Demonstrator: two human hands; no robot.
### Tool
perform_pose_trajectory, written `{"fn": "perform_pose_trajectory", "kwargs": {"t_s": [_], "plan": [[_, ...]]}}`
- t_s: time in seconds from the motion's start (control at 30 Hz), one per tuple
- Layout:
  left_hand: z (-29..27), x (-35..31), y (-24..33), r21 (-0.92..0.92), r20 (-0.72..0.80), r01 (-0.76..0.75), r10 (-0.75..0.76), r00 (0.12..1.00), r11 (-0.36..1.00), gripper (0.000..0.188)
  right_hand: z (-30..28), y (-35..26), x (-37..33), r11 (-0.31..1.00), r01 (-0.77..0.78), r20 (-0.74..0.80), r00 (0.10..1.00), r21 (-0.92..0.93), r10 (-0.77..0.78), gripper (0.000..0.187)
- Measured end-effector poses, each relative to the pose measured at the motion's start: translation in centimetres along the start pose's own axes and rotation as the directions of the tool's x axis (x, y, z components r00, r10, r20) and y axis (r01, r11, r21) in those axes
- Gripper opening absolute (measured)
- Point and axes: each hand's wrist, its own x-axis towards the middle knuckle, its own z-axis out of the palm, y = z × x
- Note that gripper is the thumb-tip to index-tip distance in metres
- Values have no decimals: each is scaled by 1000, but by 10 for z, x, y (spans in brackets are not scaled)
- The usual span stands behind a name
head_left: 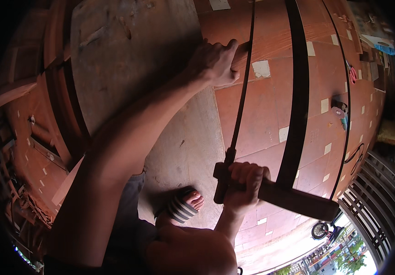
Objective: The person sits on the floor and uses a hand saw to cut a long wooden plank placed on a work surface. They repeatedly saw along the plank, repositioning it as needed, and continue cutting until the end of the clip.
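Red-tiled floor (264,114) borders one grey wooden board (197,123). One frame saw (301,91) is held right of the board, long axis pointing forward, handle (220,183) nearest. Right hand (245,188): closed on the handle. Left hand (218,64): curled around one wood piece (241,55) beside the blade (241,105).

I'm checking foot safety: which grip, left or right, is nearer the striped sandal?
Right. The right grip, on the saw frame, is right of and slightly above the striped sandal in view; the left grip is much farther up, beside the saw blade.
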Motion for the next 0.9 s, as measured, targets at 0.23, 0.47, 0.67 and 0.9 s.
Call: {"fn": "perform_pose_trajectory", "kwargs": {"t_s": [0.23,0.47,0.67,0.9], "plan": [[-3,-3,-1,11,-75,-23,24,997,1000,59,-2,2,-22,993,17,42,999,113,-22,38],[-1,3,12,-20,-30,8,-8,1000,1000,66,14,-15,41,985,124,102,985,120,-137,32],[2,2,0,-126,-223,-206,175,959,970,96,-79,-92,-51,944,277,125,958,-180,-257,30],[-9,-9,13,349,-78,-331,379,922,877,88,-190,-129,-116,282,91,30,977,-955,-211,17]]}}
